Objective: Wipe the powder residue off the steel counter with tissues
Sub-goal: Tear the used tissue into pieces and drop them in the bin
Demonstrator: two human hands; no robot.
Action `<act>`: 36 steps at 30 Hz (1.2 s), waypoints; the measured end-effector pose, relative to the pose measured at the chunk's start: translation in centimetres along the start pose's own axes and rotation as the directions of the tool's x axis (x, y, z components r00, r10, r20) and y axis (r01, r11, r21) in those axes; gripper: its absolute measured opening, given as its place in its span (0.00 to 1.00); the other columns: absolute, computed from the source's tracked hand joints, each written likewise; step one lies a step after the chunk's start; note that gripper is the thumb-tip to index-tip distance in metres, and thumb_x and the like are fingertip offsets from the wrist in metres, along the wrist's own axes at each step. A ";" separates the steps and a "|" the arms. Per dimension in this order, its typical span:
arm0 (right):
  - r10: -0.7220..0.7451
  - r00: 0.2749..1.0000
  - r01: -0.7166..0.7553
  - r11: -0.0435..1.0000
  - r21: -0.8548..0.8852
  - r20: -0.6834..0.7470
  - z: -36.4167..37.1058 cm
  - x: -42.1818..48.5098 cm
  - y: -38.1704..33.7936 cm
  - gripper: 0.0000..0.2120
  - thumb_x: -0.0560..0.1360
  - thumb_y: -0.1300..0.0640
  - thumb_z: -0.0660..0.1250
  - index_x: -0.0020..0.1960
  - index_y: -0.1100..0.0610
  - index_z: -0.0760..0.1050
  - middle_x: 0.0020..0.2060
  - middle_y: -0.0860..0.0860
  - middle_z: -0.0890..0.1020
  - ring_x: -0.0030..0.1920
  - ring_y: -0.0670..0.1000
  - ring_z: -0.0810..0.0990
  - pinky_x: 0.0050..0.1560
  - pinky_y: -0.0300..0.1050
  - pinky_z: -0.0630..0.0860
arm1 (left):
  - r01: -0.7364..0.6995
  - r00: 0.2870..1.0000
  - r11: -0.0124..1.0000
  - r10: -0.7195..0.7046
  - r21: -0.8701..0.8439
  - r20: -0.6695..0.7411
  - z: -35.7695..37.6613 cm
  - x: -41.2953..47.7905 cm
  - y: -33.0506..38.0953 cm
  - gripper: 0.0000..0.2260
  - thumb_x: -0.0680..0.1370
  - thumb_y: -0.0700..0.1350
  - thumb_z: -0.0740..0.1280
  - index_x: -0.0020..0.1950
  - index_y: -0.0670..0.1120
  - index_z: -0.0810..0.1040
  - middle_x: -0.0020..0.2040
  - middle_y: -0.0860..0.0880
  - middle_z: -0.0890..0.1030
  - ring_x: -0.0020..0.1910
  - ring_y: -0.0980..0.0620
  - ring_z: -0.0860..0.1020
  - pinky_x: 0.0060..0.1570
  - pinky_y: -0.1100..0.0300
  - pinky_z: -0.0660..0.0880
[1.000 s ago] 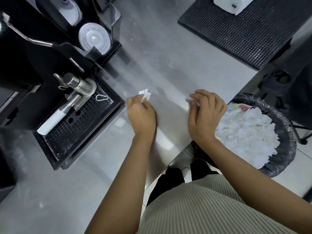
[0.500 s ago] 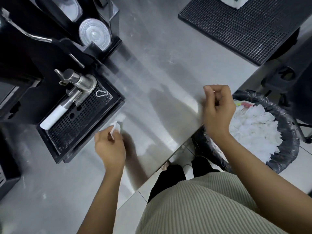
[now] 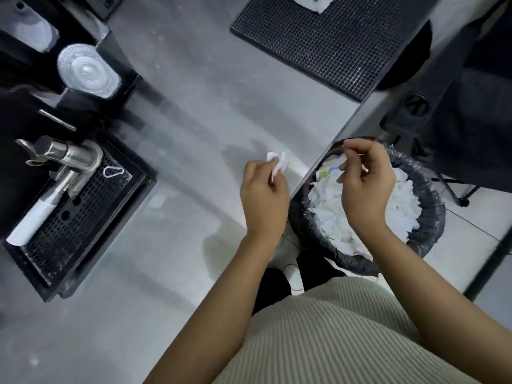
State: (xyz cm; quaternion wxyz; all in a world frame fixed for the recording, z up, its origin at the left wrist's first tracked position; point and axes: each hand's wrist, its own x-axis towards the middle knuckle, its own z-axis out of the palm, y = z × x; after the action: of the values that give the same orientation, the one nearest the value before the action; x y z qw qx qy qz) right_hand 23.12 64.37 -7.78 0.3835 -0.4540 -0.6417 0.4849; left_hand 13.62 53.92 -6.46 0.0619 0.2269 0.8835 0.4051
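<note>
1. Since a moment ago, the left hand [image 3: 263, 195] has come away from the black drip tray [image 3: 83, 217]. It is now near the edge of the steel table [image 3: 194, 79]. The right hand [image 3: 363, 189] has gone out past that edge and is over the bin [image 3: 432, 217].
2. From the head view, the left hand pinches a small white tissue [image 3: 277, 163] between thumb and fingers. The tissue sticks out past the fingertips, over the table and close to the edge. I cannot tell if it touches the steel.
3. The right hand has its fingers curled in, with thumb and first finger close together. I cannot tell if it holds anything.
4. The bin has a black bag in it and is full of white paper scraps [image 3: 327, 212]. It stands on the floor just beside the table.
5. A shiny metal tool [image 3: 69, 159] lies on the drip tray. A clear plastic lid [image 3: 86, 70] sits farther back. A black mat [image 3: 318, 37] lies on the far right of the table.
</note>
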 end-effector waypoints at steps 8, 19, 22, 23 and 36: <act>0.098 0.995 -0.097 0.995 0.038 -0.024 -3.1 0.8 0.7 0.01 0.80 0.57 0.65 0.50 0.54 0.75 0.38 0.45 0.79 0.39 0.48 0.78 0.40 0.57 0.78 | 0.238 0.969 0.871 -0.185 -0.430 0.163 -0.2 1.7 1.8 0.07 0.75 0.38 0.70 0.47 0.49 0.82 0.42 0.49 0.81 0.37 0.58 0.77 0.40 0.60 0.76; 0.127 0.991 -0.126 0.991 0.043 -0.032 -3.6 1.0 1.1 0.03 0.82 0.56 0.63 0.49 0.53 0.74 0.36 0.48 0.79 0.38 0.50 0.78 0.39 0.58 0.77 | -0.129 0.991 0.991 0.129 0.035 0.021 2.0 1.8 0.9 0.10 0.73 0.31 0.65 0.52 0.38 0.82 0.47 0.43 0.77 0.40 0.62 0.71 0.43 0.77 0.66; 0.121 0.992 -0.118 0.990 0.073 -0.026 -3.0 1.0 0.9 0.04 0.81 0.57 0.63 0.48 0.50 0.74 0.37 0.44 0.78 0.39 0.49 0.78 0.41 0.59 0.77 | -0.173 0.915 0.979 0.200 -0.107 0.350 2.8 2.4 3.4 0.08 0.74 0.35 0.69 0.51 0.42 0.83 0.45 0.47 0.78 0.37 0.61 0.73 0.39 0.72 0.69; 0.113 0.993 -0.111 0.990 0.086 -0.022 -2.7 1.0 0.7 0.04 0.81 0.57 0.63 0.49 0.50 0.74 0.37 0.45 0.78 0.39 0.49 0.78 0.42 0.59 0.77 | -0.134 0.874 0.976 0.197 -0.169 0.444 2.4 2.8 3.8 0.07 0.74 0.36 0.70 0.51 0.43 0.84 0.45 0.48 0.79 0.37 0.61 0.73 0.39 0.70 0.70; 0.103 0.995 -0.101 0.990 0.099 -0.012 -1.1 0.3 0.3 0.04 0.82 0.57 0.63 0.48 0.49 0.74 0.38 0.44 0.78 0.39 0.48 0.78 0.42 0.57 0.77 | 0.162 0.958 0.976 -0.120 0.146 -0.261 -4.8 16.2 -6.4 0.12 0.77 0.43 0.63 0.42 0.37 0.80 0.44 0.37 0.80 0.45 0.40 0.76 0.46 0.59 0.67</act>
State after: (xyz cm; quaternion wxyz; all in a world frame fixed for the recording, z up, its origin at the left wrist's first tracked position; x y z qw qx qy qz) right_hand 24.13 64.98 -7.78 0.3857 -0.4708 -0.5897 0.5309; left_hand -4.48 54.30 -6.86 -0.0405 0.1146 0.9289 0.3500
